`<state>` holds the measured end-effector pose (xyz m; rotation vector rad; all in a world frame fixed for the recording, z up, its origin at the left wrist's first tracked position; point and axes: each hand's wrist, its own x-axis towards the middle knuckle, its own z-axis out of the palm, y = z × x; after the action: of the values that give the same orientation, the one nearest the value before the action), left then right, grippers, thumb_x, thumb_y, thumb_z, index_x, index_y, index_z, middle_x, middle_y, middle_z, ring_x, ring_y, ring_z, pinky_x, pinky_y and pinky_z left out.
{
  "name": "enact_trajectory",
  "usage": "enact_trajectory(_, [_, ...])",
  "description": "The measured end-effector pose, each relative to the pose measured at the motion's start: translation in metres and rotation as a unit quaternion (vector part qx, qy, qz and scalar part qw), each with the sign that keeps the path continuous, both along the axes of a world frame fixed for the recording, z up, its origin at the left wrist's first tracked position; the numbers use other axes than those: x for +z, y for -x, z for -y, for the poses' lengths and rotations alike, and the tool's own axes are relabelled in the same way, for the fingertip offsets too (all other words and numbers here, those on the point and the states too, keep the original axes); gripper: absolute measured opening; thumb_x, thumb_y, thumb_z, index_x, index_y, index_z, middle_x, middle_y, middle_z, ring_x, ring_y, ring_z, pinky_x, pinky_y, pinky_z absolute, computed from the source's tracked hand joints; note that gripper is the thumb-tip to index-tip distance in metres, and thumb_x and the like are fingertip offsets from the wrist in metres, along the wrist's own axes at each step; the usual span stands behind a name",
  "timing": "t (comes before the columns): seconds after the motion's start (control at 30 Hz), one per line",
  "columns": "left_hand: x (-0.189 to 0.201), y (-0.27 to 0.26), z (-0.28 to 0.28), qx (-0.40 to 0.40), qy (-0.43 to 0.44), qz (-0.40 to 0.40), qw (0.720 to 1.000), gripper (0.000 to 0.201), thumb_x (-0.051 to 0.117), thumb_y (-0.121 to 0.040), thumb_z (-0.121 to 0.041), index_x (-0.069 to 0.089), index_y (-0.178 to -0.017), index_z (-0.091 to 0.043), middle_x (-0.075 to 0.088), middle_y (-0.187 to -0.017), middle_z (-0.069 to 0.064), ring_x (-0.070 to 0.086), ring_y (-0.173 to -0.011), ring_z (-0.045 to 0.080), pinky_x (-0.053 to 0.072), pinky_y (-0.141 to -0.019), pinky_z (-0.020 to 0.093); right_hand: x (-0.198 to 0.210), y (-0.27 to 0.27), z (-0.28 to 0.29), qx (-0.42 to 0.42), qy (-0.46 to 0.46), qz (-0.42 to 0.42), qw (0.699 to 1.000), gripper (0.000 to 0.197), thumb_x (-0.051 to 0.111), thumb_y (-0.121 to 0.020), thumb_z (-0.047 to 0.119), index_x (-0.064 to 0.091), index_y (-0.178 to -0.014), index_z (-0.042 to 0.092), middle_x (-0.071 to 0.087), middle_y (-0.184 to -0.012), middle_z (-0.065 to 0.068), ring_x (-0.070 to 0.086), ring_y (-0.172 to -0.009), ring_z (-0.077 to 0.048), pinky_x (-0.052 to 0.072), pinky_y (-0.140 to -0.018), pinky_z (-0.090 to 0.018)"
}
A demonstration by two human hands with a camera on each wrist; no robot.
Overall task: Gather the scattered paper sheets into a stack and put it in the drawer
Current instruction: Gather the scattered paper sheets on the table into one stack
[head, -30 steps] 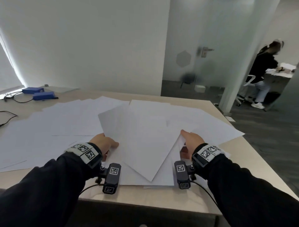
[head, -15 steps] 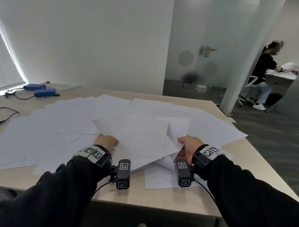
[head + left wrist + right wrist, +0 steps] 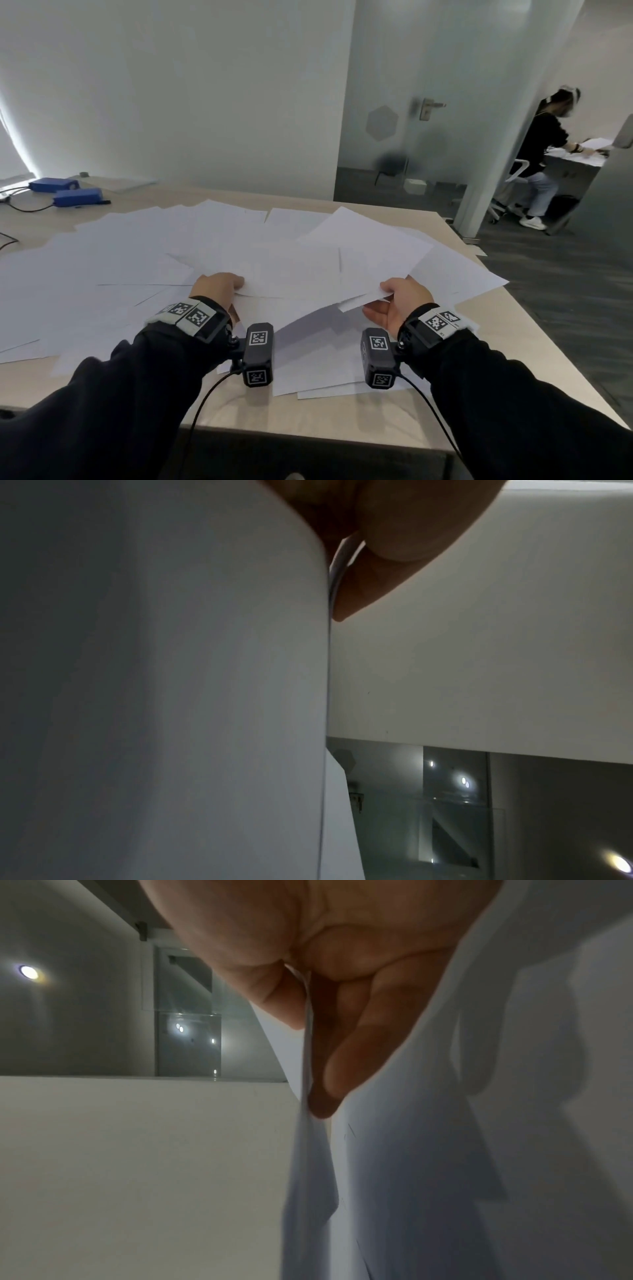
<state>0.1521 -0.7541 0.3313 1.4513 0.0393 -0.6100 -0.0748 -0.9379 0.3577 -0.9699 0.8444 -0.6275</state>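
Many white paper sheets (image 3: 144, 267) lie scattered and overlapping across the beige table (image 3: 534, 342). A loose bundle of sheets (image 3: 308, 274) is lifted above the table between both hands. My left hand (image 3: 219, 286) pinches its left edge, thumb on top. My right hand (image 3: 397, 301) pinches its right edge, thumb above and fingers below. In the left wrist view the thumb (image 3: 387, 569) presses the bundle's edge (image 3: 205, 696). In the right wrist view thumb and fingers (image 3: 346, 1056) clamp several sheet edges (image 3: 308, 1150). No drawer is in view.
Two blue boxes (image 3: 77, 197) with black cables sit at the table's far left. More sheets (image 3: 329, 383) lie under the bundle near the front edge. A white wall stands behind; a glass door (image 3: 424, 113) and a seated person (image 3: 544, 144) are at the right.
Both hands have lifted the gathered sheets off the table and moved apart; the bundle now lies flatter and wider. The right palm has turned upward under the paper.
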Motion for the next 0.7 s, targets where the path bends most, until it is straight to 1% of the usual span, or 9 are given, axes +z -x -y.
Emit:
enact_trajectory(0.07, [-0.004, 0.011, 0.004, -0.033, 0.009, -0.022, 0.999, 0.028, 0.069, -0.076, -0.014, 0.061, -0.101, -0.006, 0.063, -0.106, 0.02, 0.064, -0.09, 0.036, 0.052, -0.094, 0.053, 0.001, 0.0, -0.003, 0.023, -0.005, 0.006, 1.0, 0.02, 0.041, -0.093, -0.002, 0.053, -0.092, 0.014, 0.065, -0.09, -0.015, 0.069, -0.067, -0.035, 0.054, -0.05, -0.035])
enact_trajectory(0.2, [-0.008, 0.033, 0.005, -0.072, -0.005, -0.04, 0.997, 0.024, 0.071, -0.075, -0.013, 0.065, -0.094, 0.0, 0.07, -0.111, 0.026, 0.068, -0.102, 0.045, 0.049, -0.094, 0.065, 0.003, -0.001, -0.01, 0.063, -0.02, 0.027, 0.997, 0.011, 0.044, -0.098, 0.01, 0.055, -0.098, 0.014, 0.068, -0.095, -0.016, 0.071, -0.067, -0.036, 0.054, -0.049, -0.034])
enact_trajectory(0.3, [0.001, 0.048, 0.004, -0.071, 0.042, -0.079, 0.993, 0.01, 0.059, -0.092, -0.005, 0.06, -0.101, -0.001, 0.07, -0.102, 0.021, 0.069, -0.094, 0.038, 0.054, -0.084, 0.06, 0.004, -0.003, -0.011, 0.07, -0.033, 0.041, 0.996, 0.018, 0.043, -0.102, 0.024, 0.058, -0.11, 0.016, 0.072, -0.101, -0.014, 0.072, -0.069, -0.034, 0.053, -0.049, -0.032])
enact_trajectory(0.4, [0.005, 0.053, 0.005, -0.068, 0.104, -0.114, 0.986, 0.02, 0.053, -0.097, -0.005, 0.058, -0.116, -0.003, 0.07, -0.112, 0.019, 0.069, -0.101, 0.037, 0.056, -0.081, 0.056, 0.004, -0.003, -0.011, 0.08, -0.053, 0.047, 0.994, 0.035, 0.041, -0.102, 0.041, 0.061, -0.117, 0.016, 0.072, -0.088, -0.009, 0.071, -0.065, -0.03, 0.053, -0.052, -0.03])
enact_trajectory(0.47, [0.007, 0.055, 0.004, -0.068, 0.119, -0.116, 0.984, 0.021, 0.051, -0.097, -0.005, 0.057, -0.118, -0.003, 0.069, -0.114, 0.018, 0.069, -0.1, 0.036, 0.056, -0.077, 0.053, 0.002, -0.004, -0.011, 0.095, -0.065, 0.045, 0.992, 0.043, 0.041, -0.101, 0.048, 0.062, -0.118, 0.015, 0.072, -0.085, -0.009, 0.07, -0.069, -0.03, 0.054, -0.059, -0.031])
enact_trajectory(0.53, [0.007, 0.055, 0.006, -0.052, 0.115, -0.099, 0.987, 0.016, 0.051, -0.098, -0.002, 0.056, -0.113, 0.0, 0.068, -0.107, 0.018, 0.067, -0.093, 0.034, 0.055, -0.076, 0.05, 0.0, -0.003, -0.011, 0.121, -0.066, 0.033, 0.99, 0.046, 0.04, -0.1, 0.052, 0.061, -0.119, 0.017, 0.071, -0.089, -0.01, 0.069, -0.069, -0.031, 0.053, -0.058, -0.032])
enact_trajectory(0.6, [0.008, 0.049, 0.007, -0.024, 0.081, -0.059, 0.995, 0.018, 0.053, -0.095, 0.002, 0.056, -0.113, 0.003, 0.063, -0.098, 0.017, 0.063, -0.087, 0.033, 0.054, -0.086, 0.05, 0.0, 0.0, -0.01, 0.147, -0.052, 0.017, 0.988, 0.045, 0.039, -0.099, 0.054, 0.06, -0.117, 0.019, 0.069, -0.095, -0.01, 0.07, -0.07, -0.033, 0.054, -0.06, -0.034])
enact_trajectory(0.67, [0.007, 0.04, 0.008, -0.015, 0.007, 0.03, 0.999, 0.036, 0.057, -0.09, 0.006, 0.053, -0.125, 0.001, 0.06, -0.097, 0.014, 0.06, -0.088, 0.032, 0.052, -0.092, 0.05, 0.001, 0.003, -0.006, 0.154, -0.036, -0.001, 0.987, 0.048, 0.041, -0.096, 0.057, 0.061, -0.113, 0.017, 0.07, -0.101, -0.011, 0.071, -0.08, -0.035, 0.055, -0.069, -0.04])
enact_trajectory(0.7, [0.009, 0.037, 0.008, -0.021, -0.03, 0.082, 0.996, 0.042, 0.056, -0.087, 0.008, 0.051, -0.128, -0.003, 0.06, -0.1, 0.013, 0.06, -0.089, 0.033, 0.055, -0.086, 0.049, 0.002, 0.004, -0.002, 0.146, -0.029, -0.01, 0.989, 0.051, 0.042, -0.095, 0.06, 0.063, -0.112, 0.016, 0.07, -0.103, -0.011, 0.071, -0.087, -0.036, 0.055, -0.076, -0.044])
